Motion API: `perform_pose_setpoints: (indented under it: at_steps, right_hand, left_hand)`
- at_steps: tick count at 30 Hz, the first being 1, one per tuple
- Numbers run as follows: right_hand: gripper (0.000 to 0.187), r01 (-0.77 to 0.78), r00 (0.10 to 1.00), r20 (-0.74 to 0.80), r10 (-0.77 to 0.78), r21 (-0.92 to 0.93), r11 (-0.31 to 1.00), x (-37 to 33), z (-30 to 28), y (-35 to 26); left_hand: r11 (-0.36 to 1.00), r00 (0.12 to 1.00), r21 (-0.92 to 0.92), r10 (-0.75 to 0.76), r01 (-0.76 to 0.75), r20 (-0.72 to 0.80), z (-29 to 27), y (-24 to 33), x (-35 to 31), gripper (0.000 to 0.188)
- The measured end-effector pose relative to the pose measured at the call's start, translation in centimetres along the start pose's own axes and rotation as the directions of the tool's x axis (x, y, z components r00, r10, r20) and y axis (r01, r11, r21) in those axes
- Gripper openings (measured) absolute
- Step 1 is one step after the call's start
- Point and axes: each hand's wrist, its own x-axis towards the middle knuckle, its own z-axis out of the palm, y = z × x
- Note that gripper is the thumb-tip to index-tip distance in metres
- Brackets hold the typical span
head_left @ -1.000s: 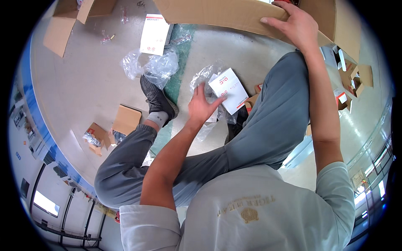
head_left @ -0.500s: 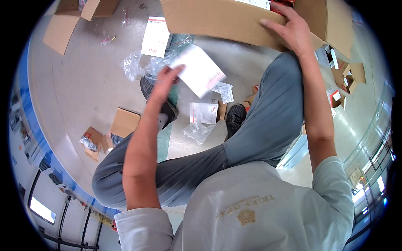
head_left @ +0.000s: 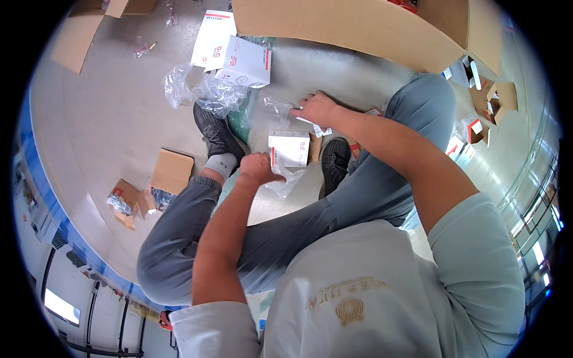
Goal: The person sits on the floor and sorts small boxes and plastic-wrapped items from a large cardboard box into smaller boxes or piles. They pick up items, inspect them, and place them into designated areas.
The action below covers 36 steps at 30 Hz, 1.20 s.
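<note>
My right hand (head_left: 318,110) is closed with its fingertips pinched at the edge of a clear plastic bag (head_left: 276,112). Just below that hand, a white paper packet (head_left: 321,129) shows in part. My left hand (head_left: 256,169) hovers by the left side of a small white box (head_left: 289,149), thumb stretched away from curled fingers. Crumpled clear film (head_left: 287,184) lies below this box, close to the thumb. Farther off, a white carton (head_left: 246,62) with red print rests against a second white carton (head_left: 212,39). Whether the left fingertips touch the small box is hidden.
A large open cardboard box (head_left: 346,27) spans the far side. Crumpled plastic wrap (head_left: 221,95) lies beside my shoe (head_left: 218,134). Small opened cartons (head_left: 170,172) sit at left, and more opened boxes (head_left: 492,101) at right. Another cardboard box (head_left: 77,42) stands far left.
The white carton left my left hand and now rests by the other carton. My left hand came nearer to me. My right hand moved from the large box down to the plastic bag.
</note>
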Motion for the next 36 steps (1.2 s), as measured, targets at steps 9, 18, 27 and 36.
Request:
perform_pose_setpoints:
  at_steps: [9, 18, 27, 36]
  right_hand:
    - [0.030, -0.036, 0.971, -0.235, 0.034, -0.001, 0.999, -0.2, 5.1, 1.2]
    - [0.027, -0.210, 0.975, -0.005, 0.223, 0.315, 0.926, 1.1, -3.9, 2.4]
    - [0.036, 0.438, 0.539, -0.545, 0.642, 0.832, 0.340, -20.0, -16.0, 8.0]
    - [0.033, 0.883, -0.275, 0.494, 0.825, 0.469, 0.014, -40.6, 9.9, 18.4]
  left_hand:
    - [0.959, 0.977, -0.249, -0.085, 0.134, 0.197, 8.7, -2.6, 3.9, 0.032]
    - [0.965, 0.984, -0.198, -0.154, 0.169, 0.089, -21.9, -5.0, -1.4, 0.032]
    - [0.909, 0.289, 0.298, 0.381, -0.293, -0.878, -35.6, 8.7, -0.5, 0.067]
    - [0.934, 0.600, 0.304, 0.354, -0.188, -0.717, -38.1, 18.3, 5.5, 0.059]
